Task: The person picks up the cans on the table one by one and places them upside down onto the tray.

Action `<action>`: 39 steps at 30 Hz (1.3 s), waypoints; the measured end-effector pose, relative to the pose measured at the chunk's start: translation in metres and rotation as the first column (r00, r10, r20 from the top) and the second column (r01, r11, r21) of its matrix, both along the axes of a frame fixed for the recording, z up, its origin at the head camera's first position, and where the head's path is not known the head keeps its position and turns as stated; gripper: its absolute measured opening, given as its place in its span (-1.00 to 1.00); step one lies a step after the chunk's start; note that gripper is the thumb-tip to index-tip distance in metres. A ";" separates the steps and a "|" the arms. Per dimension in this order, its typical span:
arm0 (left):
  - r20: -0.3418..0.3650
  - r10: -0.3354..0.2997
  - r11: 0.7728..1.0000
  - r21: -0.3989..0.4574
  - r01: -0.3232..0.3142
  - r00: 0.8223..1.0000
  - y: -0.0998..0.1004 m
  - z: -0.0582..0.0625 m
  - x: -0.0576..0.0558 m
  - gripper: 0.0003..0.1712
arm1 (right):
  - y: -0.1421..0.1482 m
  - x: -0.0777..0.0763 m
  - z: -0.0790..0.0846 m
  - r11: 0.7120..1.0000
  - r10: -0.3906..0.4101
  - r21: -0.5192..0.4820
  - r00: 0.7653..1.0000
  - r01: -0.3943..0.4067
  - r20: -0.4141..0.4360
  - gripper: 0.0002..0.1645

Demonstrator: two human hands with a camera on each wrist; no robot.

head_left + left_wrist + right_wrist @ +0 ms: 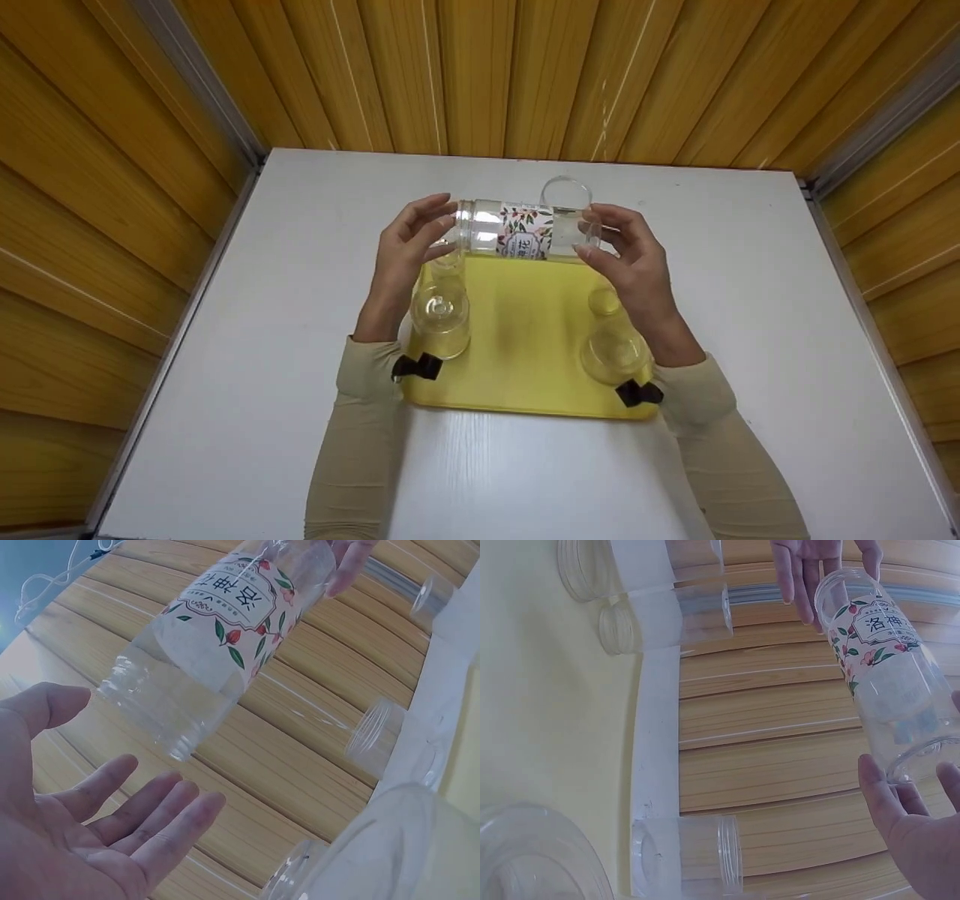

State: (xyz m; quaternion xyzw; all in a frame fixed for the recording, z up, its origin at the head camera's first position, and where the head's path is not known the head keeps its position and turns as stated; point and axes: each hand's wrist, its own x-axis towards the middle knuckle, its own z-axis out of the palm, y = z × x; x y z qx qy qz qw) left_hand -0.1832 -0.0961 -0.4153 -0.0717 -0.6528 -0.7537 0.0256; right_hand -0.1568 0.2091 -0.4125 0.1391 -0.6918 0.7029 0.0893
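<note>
A clear plastic jar (487, 225) with a white label of red flowers and green leaves is held sideways above the back edge of a yellow tray (525, 337). My right hand (634, 259) grips it at the base, thumb and fingers on either side. In the left wrist view, the jar's open threaded mouth (146, 709) points toward my left hand (112, 832). That hand's fingers are spread and slightly bent, with a gap between them and the rim. No lid shows on the mouth.
Clear jars stand on the tray: a large one (441, 319) with a smaller one behind at left, and a large one (615, 356) with a small one (604, 301) at right. Another clear jar (566, 189) stands behind the tray on the white table (262, 337). Wood-look walls enclose the table.
</note>
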 end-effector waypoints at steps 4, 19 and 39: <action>-0.012 0.030 0.999 -0.041 -0.031 0.999 -0.010 -0.002 -0.001 -0.48 | 0.000 0.001 0.000 1.000 -0.014 0.012 1.000 0.014 -0.005 -0.38; -0.038 0.175 0.944 -0.279 -0.178 0.984 -0.037 -0.018 -0.012 -0.50 | 0.009 0.001 0.002 0.998 -0.036 0.045 0.998 0.038 -0.047 -0.38; 0.035 0.241 0.754 -0.636 -0.165 0.970 -0.056 -0.059 -0.033 -0.44 | 0.017 0.006 0.010 0.964 -0.097 0.239 0.992 0.114 -0.081 -0.35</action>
